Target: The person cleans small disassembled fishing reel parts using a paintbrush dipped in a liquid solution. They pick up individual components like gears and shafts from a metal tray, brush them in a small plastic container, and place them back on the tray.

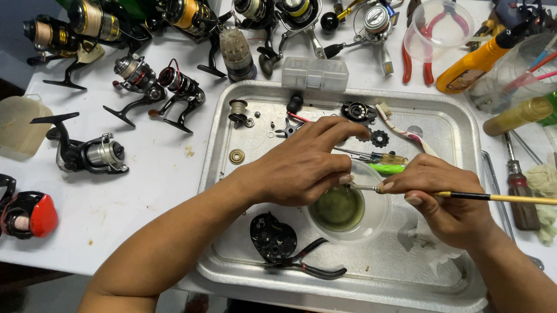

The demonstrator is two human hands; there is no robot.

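My left hand (304, 165) hovers over a clear plastic cup (381, 218) of greenish liquid on a metal tray (459, 130). Its fingers are pinched together; a small part seems to be held there, but the fingers hide it. My right hand (446, 199) grips a thin brush with a yellow and black handle (518, 197). The brush tip points left and meets my left fingertips just above the cup. A black reel side plate (272, 237) and black pliers (308, 265) lie on the tray below my left wrist.
Small gears, a spool (239, 108) and a washer (236, 156) lie on the tray's far part. Several fishing reels (90, 153) sit on the white table at left and back. Red pliers (409, 60), an orange bottle (475, 63) and screwdrivers (519, 190) crowd the right side.
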